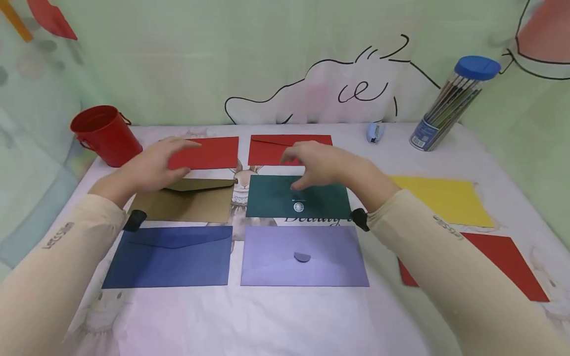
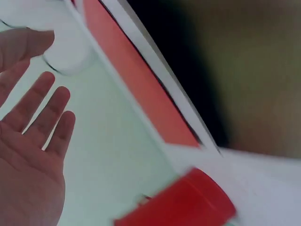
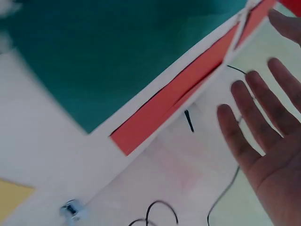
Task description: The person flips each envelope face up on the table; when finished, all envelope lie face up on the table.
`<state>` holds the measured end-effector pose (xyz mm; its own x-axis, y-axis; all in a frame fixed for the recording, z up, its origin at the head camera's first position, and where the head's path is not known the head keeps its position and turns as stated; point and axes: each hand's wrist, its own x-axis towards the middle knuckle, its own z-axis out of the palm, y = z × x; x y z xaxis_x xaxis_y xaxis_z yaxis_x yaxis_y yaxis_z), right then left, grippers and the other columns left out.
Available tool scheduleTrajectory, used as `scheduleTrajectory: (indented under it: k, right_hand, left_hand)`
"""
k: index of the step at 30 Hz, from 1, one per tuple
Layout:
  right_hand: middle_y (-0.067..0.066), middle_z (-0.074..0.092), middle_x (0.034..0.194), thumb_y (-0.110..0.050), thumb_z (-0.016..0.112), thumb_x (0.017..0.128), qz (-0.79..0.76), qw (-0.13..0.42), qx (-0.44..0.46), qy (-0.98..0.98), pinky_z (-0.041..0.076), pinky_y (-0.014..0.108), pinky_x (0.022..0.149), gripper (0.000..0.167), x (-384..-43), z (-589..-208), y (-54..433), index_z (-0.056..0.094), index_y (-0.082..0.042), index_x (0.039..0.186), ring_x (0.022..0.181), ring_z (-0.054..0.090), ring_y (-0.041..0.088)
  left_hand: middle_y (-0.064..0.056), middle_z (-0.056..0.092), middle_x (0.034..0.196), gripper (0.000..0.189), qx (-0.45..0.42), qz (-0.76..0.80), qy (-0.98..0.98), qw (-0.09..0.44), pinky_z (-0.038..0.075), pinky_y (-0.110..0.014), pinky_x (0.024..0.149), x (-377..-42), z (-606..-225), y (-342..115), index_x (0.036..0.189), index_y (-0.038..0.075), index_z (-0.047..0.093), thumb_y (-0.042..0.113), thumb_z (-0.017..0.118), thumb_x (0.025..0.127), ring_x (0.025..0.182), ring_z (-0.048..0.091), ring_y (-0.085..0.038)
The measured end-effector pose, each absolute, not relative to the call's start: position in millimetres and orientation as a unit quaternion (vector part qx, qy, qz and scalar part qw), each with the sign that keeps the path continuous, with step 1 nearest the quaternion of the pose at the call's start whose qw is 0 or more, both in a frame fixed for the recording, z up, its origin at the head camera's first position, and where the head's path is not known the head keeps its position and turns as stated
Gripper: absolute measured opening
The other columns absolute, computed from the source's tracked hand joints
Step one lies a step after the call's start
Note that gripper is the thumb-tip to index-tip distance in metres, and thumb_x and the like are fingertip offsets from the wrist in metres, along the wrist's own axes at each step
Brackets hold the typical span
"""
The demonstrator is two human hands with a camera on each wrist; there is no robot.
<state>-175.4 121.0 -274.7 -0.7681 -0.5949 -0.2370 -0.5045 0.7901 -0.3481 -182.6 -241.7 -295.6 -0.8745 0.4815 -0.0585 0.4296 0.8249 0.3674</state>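
Note:
In the head view my left hand [image 1: 156, 163] hovers over the kraft-brown envelope [image 1: 191, 205] and the left red envelope [image 1: 213, 153], holding nothing. My right hand [image 1: 327, 163] is above the dark green envelope [image 1: 267, 195], near the other red envelope [image 1: 267, 153], and is empty too. Both wrist views show spread fingers: the left palm [image 2: 28, 174] and the right palm [image 3: 287, 165] are bare. In front lie a blue envelope [image 1: 178, 262] and a lilac envelope [image 1: 276, 262] with a small rounded flap. These envelopes form two columns.
At the right lie a yellow envelope [image 1: 445, 200] and another red envelope [image 1: 507, 262], partly under my right sleeve. A red bucket [image 1: 107, 138] stands back left. A tilted-looking jar of pencils [image 1: 450, 109] with a blue lid and a small light-blue sharpener-like object [image 1: 375, 132] stand back right.

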Motion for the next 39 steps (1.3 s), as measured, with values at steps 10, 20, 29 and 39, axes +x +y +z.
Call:
scheduleTrajectory:
  k: [10, 20, 29, 39]
  right_hand:
    - [0.01, 0.043, 0.15, -0.038, 0.079, 0.085, -0.129, 0.165, -0.292, 0.933, 0.043, 0.044, 0.104, 0.08, -206, -287, 72, 0.042, -0.014, 0.152, 0.134, 0.039, 0.026]
    - [0.006, 0.046, 0.147, -0.036, 0.084, 0.081, -0.186, 0.211, -0.262, 0.923, 0.053, 0.035, 0.094, 0.091, -198, -310, 27, 0.037, -0.017, 0.156, 0.131, 0.041, 0.022]
    - [0.004, 0.049, 0.142, -0.034, 0.085, 0.082, -0.173, 0.22, -0.286, 0.917, 0.055, 0.027, 0.082, 0.079, -192, -314, 21, 0.047, -0.02, 0.15, 0.123, 0.045, 0.02]
    - [0.003, 0.053, 0.125, -0.03, 0.078, 0.09, -0.182, 0.227, -0.326, 0.9, 0.056, 0.027, 0.062, 0.077, -195, -316, 23, 0.038, -0.031, 0.155, 0.079, 0.064, 0.017]
  left_hand:
    - [-0.025, 0.036, 0.15, 0.099, 0.153, 0.161, 0.959, 0.178, 0.048, -0.064, 0.091, -208, -299, -269, 0.157, 0.012, 0.032, 0.015, 0.088, 0.076, 0.133, 0.033, -0.05]
    - [-0.023, 0.035, 0.149, 0.114, 0.143, 0.153, 0.946, 0.246, 0.054, -0.057, 0.086, -191, -308, -277, 0.159, 0.013, 0.028, 0.019, 0.094, 0.066, 0.13, 0.032, -0.048]
    - [-0.024, 0.04, 0.15, 0.092, 0.202, 0.133, 0.941, 0.235, 0.044, -0.062, 0.098, -184, -308, -285, 0.157, 0.014, 0.034, 0.018, 0.086, 0.081, 0.135, 0.036, -0.047]
    - [-0.022, 0.045, 0.149, 0.094, 0.205, 0.116, 0.948, 0.215, 0.05, -0.059, 0.091, -178, -309, -285, 0.159, 0.024, 0.028, 0.019, 0.083, 0.083, 0.135, 0.039, -0.044]
